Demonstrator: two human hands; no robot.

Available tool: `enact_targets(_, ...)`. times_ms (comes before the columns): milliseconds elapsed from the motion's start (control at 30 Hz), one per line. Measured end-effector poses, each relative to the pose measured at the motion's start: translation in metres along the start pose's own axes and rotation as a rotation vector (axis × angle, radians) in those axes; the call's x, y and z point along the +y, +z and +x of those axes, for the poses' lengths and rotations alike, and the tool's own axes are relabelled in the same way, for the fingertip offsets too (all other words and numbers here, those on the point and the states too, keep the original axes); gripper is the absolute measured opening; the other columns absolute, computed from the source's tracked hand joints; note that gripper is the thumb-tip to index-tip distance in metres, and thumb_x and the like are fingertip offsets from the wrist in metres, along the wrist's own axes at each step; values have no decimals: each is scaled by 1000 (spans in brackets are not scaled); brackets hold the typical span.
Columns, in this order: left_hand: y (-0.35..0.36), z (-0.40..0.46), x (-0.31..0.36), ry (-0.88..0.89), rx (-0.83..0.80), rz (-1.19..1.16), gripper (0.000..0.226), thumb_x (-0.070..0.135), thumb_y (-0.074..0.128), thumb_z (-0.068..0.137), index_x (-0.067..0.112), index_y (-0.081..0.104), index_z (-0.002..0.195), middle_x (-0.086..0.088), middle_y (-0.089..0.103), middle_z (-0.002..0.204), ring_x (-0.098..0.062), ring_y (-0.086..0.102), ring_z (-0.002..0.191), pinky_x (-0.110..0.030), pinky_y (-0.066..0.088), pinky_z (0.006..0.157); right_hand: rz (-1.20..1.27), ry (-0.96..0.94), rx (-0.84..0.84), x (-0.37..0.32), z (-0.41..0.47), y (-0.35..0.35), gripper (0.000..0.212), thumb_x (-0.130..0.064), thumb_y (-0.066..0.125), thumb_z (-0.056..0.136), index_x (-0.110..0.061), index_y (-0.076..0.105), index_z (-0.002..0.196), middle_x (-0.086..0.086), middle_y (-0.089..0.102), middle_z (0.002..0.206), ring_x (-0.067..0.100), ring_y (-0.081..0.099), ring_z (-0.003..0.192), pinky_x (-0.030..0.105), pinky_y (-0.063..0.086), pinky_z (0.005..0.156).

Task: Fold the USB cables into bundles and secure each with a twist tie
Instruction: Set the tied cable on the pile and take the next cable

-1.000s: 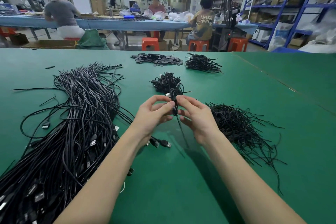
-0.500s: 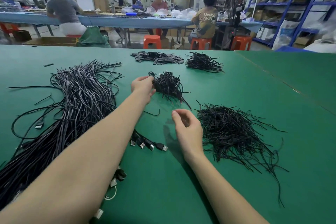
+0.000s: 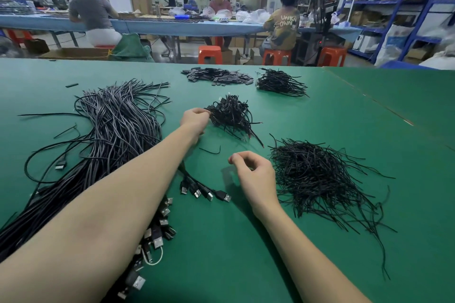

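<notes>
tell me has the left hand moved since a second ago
Yes. The left hand left the right hand and went forward to the pile of tied bundles.

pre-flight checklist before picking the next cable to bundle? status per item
1. Left hand free of the finished bundle: cannot tell; its fingers are at the edge of the bundled pile.
2. Right hand empty: ok, fingers loosely curled, nothing visible in them.
3. Twist ties within reach: ok, heap lies right beside the right hand.
4. Loose USB cables available: ok, large heap under and beside the left arm.
5. Plug ends easy to single out: not ok, several lie bunched together.
</notes>
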State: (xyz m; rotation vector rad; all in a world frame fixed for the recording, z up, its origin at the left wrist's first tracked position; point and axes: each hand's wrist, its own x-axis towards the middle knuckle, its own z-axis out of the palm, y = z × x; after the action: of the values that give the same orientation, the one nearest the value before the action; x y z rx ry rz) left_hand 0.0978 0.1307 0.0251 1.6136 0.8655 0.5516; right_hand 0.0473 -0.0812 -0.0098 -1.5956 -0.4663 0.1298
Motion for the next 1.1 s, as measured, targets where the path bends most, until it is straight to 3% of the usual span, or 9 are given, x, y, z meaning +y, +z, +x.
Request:
enact_targets(167,-16,-33,7,-28,-69,-36,19,19,58,97,12,61,115,-6,59,96,-20,52,78,-24,42,58,-39,5,-18,-2,-2,0,18,-21,67,88,-20,74,72,-14,72,71,-6,59,64,9,43,63)
enact_targets(400,-29,-99,1,147,-243,79,19,29,59,93,13,69,95,-1,72,94,-10,62,70,-20,47,59,-144,-6,-58,-5,-1,-1,16,-23,68,89,-18,74,75,-7,72,72,3,58,65,22,46,67)
enact_targets(500,-32,-116,-12,208,-241,169,22,30,60,89,11,72,89,-5,75,94,-15,69,75,-31,52,74,-362,-72,-247,-11,-1,-4,9,-26,70,88,-22,75,82,-6,73,80,5,61,71,21,47,72)
enact_targets(600,-35,-119,-17,247,-225,259,20,31,60,91,16,72,86,-2,76,90,-20,72,85,-36,54,89,-779,-194,-515,-23,5,-12,8,-40,74,82,-32,76,83,-14,62,79,5,58,74,25,49,75)
enact_targets(700,-35,-119,-17,286,-244,261,21,32,58,94,18,72,85,5,76,86,-15,72,74,-35,56,87,-930,-147,-638,-37,5,-14,13,-45,71,81,-33,73,77,-16,63,72,5,61,74,27,51,73)
enact_targets(800,-33,-122,-17,345,-309,275,28,35,53,99,20,71,85,9,75,84,-10,68,67,-33,55,79,-1021,-162,-677,-47,2,-15,13,-38,63,89,-30,64,79,-9,70,88,18,66,90,32,55,84)
enact_targets(867,-35,-125,-16,370,-346,290,35,39,48,102,21,70,83,10,74,82,-9,68,68,-30,50,76,-940,-155,-673,-58,4,-22,9,-33,62,92,-28,63,84,-6,70,88,18,65,86,29,52,80)
enact_targets(1000,-37,-136,-13,471,-382,311,54,52,36,104,25,72,73,5,74,74,-13,70,77,-34,52,88,-446,45,-659,-85,10,-46,7,-22,62,97,-18,60,91,1,64,79,12,57,64,24,45,61)
enact_targets(1100,-35,-146,-6,613,-385,278,63,62,30,100,23,70,71,4,73,76,-19,68,79,-38,52,87,-142,193,-555,-99,20,-66,13,-13,58,99,-18,56,88,1,60,75,8,51,54,18,40,49)
